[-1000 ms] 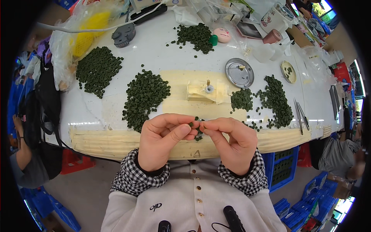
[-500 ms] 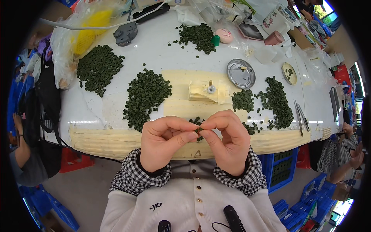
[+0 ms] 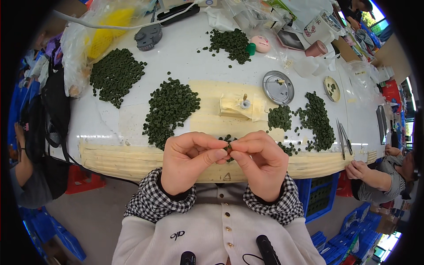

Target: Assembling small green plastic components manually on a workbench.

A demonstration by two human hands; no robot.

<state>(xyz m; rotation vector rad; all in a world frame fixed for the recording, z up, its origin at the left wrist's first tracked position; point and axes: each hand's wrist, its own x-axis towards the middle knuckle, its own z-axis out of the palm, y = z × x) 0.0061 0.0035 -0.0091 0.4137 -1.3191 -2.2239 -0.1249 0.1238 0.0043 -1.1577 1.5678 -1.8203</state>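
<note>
Just above the table's front edge, my left hand (image 3: 187,161) and my right hand (image 3: 261,163) meet fingertip to fingertip. Both pinch one small dark green round piece (image 3: 228,147), mostly covered by the fingers. A few more green pieces lie on the table just behind the fingertips. Beyond my left hand spreads a large pile of small green discs (image 3: 170,110). Straight ahead stands a block wrapped in cream tape (image 3: 229,106), with a small upright peg in a metal fitting on top. A smaller heap of green pieces (image 3: 280,117) lies to its right.
More green piles lie far left (image 3: 115,77), at the back (image 3: 230,45) and right (image 3: 318,121). A round metal lid (image 3: 278,87), a shallow dish (image 3: 331,88) and tweezers (image 3: 342,139) are on the right. A co-worker's hand (image 3: 358,170) rests at the right edge. Blue crates (image 3: 320,194) stand below.
My hands stay pinched together with only slight finger movement. The view has shifted a little. At the right, the co-worker's hand has come to the table edge.
</note>
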